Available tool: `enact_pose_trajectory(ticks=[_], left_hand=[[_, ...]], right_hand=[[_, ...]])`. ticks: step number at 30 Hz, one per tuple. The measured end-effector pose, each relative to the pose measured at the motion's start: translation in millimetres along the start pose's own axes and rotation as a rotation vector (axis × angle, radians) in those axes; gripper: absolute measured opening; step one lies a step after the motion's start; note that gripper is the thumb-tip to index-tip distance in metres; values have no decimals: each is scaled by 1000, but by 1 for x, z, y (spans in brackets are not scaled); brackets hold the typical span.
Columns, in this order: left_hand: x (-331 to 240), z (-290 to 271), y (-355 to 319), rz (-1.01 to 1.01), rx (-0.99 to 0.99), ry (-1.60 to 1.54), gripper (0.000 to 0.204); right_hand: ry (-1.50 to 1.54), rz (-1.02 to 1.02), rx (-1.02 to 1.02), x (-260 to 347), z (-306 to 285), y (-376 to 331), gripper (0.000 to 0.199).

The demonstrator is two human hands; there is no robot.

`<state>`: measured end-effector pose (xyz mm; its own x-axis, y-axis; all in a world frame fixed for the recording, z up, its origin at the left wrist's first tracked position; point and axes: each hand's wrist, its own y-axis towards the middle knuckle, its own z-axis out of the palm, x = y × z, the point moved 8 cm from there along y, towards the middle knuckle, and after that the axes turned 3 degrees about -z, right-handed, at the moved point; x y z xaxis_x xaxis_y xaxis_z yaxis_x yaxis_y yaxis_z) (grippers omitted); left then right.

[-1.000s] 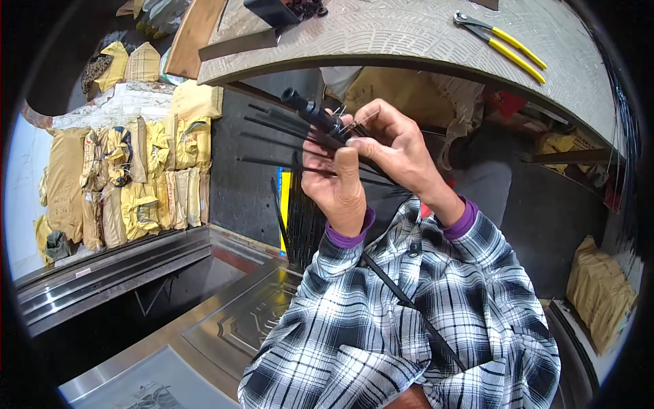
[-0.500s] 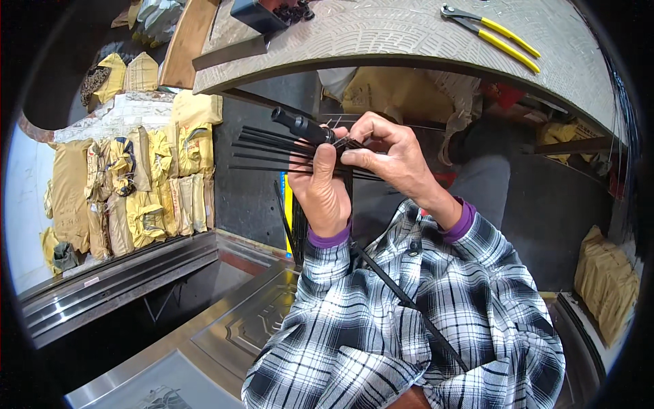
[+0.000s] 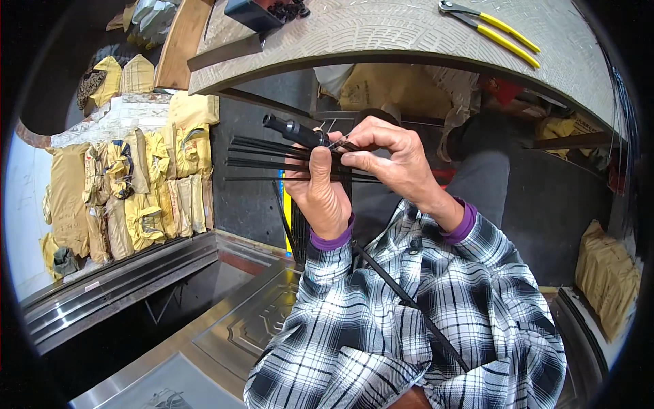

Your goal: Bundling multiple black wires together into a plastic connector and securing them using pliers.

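Note:
My left hand (image 3: 321, 194) is closed around a stepped black plastic tube (image 3: 289, 127) and a bundle of thin black rods (image 3: 262, 151), its thumb pressed across them. The tube tilts up to the left above the rods, which fan out leftward. Close beside it, my right hand (image 3: 398, 157) pinches thin dark pieces, apparently rod ends or wire, between thumb and forefinger at the tube's right end. The fingertips hide exactly how these pieces join the tube. More thin black rods (image 3: 298, 228) hang below my left hand.
Ahead is a grey textured tabletop (image 3: 381, 34) with a curved front edge. Yellow-handled pincers (image 3: 501, 37) lie there, and a dark blue box (image 3: 253, 15) holds small black parts. Wrapped brown packages (image 3: 68, 198) stand at the left, another brown package (image 3: 606, 279) at the right.
The tube and rods have shifted slightly left, with the tube a little more level and the rods regrouped. My right fingers have opened out a little but still pinch at the tube's end.

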<state>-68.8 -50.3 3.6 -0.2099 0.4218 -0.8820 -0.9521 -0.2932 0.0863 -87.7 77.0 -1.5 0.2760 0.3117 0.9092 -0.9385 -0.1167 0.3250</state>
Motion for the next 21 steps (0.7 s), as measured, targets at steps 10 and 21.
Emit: enact_pose_trajectory(ticks=[10, 21], left_hand=[[-7, 0, -5, 143, -32, 97, 27], [-2, 14, -10, 102, 55, 102, 39]], right_hand=[[-1, 118, 19, -13, -5, 3, 14], [105, 121, 0, -10, 2, -10, 17]])
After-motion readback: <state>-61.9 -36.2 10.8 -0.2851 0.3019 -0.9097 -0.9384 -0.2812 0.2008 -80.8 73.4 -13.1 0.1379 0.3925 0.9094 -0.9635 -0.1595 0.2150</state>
